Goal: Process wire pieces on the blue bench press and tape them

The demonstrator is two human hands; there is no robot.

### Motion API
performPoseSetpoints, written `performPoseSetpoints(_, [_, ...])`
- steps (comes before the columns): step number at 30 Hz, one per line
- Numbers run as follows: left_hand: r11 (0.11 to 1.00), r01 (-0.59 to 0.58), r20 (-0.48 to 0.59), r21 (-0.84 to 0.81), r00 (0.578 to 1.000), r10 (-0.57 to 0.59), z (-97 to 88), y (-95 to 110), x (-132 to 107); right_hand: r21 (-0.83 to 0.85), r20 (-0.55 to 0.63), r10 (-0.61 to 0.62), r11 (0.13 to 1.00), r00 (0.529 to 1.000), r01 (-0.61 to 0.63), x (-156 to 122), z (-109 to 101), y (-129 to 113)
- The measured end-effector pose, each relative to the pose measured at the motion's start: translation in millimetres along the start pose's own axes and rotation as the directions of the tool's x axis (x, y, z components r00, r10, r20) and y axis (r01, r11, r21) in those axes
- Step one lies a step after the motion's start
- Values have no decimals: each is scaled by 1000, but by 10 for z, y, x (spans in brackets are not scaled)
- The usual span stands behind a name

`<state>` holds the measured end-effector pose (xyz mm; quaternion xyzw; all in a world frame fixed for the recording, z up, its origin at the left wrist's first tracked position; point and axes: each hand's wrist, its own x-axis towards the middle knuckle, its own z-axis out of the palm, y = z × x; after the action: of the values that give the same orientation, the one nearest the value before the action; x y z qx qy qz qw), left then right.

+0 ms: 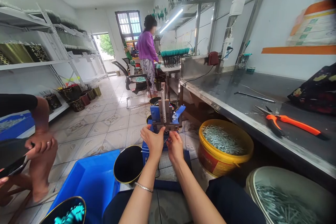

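Note:
Both my hands reach forward to a small blue press machine (165, 113) with a vertical threaded screw, standing on the floor in front of me. My left hand (153, 140) is closed at the machine's metal jaw, its fingers curled around the front edge. Just right of it, my right hand (174, 144) pinches a thin small part I cannot make out under the jaw. A bracelet sits on my left wrist. A black bucket with a gold rim (128, 164) stands just left of my forearms.
A yellow bucket (225, 147) of pale thin sticks sits at right, a white tub (283, 196) of the same nearer. Orange-handled pliers (288, 121) lie on the steel bench. A blue crate (89, 178) is at left. A seated person holds a phone (13, 162); another stands far back.

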<state>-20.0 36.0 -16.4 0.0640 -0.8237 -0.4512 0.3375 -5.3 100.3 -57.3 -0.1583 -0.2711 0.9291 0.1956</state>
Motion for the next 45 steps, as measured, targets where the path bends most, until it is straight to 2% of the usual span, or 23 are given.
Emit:
performPoseSetpoints(12, [999, -45, -5, -20, 999, 45, -15, 16, -1, 16, 14, 8, 1000, 1000, -8, 3, 21, -13])
performPoseSetpoints(18, [994, 81, 39, -74, 996, -78, 6, 13, -43, -41, 33, -7, 999, 999, 9, -2, 4, 9])
performPoseSetpoints(25, [985, 155, 33, -81, 988, -152, -25, 47, -64, -41, 59, 0, 999, 998, 2, -13, -5, 14])
performPoseSetpoints(30, [973, 210, 59, -95, 977, -205, -43, 55, -72, -131, 82, -29, 991, 996, 39, 0, -21, 29])
performPoseSetpoints(33, [962, 242, 39, -127, 970, -239, -28, 51, -94, -179, 82, -35, 983, 996, 49, 7, -40, 40])
performPoseSetpoints(37, [968, 206, -20, -141, 977, -211, 2, 38, -113, -152, 95, -5, 988, 996, 19, 16, -56, 42])
performPoseSetpoints(41, [979, 164, -13, -125, 986, -167, 9, 18, -102, -121, 93, 24, 993, 995, -13, 35, -44, 49])
performPoseSetpoints(45, [982, 141, -1, -123, 990, -142, -6, 9, -82, -108, 21, 26, 994, 999, -24, -77, -61, -7])
